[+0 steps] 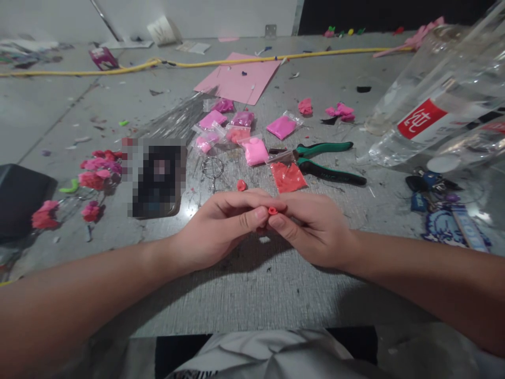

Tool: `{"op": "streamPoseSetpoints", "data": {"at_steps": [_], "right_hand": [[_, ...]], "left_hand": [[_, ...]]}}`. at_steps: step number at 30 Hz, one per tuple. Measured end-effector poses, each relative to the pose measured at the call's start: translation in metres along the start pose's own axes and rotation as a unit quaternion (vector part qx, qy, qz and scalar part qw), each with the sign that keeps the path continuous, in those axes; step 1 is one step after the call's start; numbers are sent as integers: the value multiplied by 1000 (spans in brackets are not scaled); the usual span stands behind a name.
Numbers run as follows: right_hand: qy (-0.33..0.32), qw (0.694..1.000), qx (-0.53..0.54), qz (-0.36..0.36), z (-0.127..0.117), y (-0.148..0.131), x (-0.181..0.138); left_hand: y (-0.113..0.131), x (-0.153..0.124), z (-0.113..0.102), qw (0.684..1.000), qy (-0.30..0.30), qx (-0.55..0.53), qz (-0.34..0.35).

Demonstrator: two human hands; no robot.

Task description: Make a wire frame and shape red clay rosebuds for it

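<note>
Containers first. A small clear plastic bag of red clay (288,176) lies flat on the grey desk (252,295), touching the green-handled pliers (329,160) at their jaw end. Left of the pliers is a clear bag of pale pink clay (254,151). Beyond the pliers is a clear bag of magenta clay (281,127), and further small bags of pink and purple clay are clustered to its left. To the right of the pliers a large clear plastic bottle with a red label (434,105) lies tilted. I cannot tell what it holds.

Hands. Both forearms come in low over the desk and meet nearer to me than the pliers. My left hand (221,226) and right hand (311,229) are curled, knuckles up and thumbs toward me. Thumb and forefinger tips of both hands are pinched closed on one small red clay piece (272,210), held just above the desk. A loose red clay blob (241,185) sits on the desk left of the pliers, just beyond the left hand's knuckles.
</note>
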State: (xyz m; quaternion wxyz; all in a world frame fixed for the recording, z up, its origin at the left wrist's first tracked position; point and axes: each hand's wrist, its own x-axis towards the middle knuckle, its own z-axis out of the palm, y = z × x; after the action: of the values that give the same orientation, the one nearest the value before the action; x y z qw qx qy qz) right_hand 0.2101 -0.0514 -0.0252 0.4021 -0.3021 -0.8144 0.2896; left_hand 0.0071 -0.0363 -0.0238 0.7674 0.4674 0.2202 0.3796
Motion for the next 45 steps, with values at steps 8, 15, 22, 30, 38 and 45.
{"op": "streamPoseSetpoints", "data": {"at_steps": [8,15,22,30,38,45], "right_hand": [[27,999,-36,-21,-1,2,-3],[27,998,-48,-21,-2,3,-3],[24,1000,-15,-7,-1,5,-2],[8,1000,2,-15,-3,5,0],[9,1000,-11,-23,-3,5,-2],[18,999,-6,-42,-4,4,-3]], "left_hand": [[2,-2,-2,997,-26,76,21],[4,-2,-8,990,-72,116,36],[11,-1,-11,978,-105,171,59],[8,0,-14,977,-95,181,65],[9,2,-18,951,-129,251,129],[10,2,-15,931,-111,300,178]]}}
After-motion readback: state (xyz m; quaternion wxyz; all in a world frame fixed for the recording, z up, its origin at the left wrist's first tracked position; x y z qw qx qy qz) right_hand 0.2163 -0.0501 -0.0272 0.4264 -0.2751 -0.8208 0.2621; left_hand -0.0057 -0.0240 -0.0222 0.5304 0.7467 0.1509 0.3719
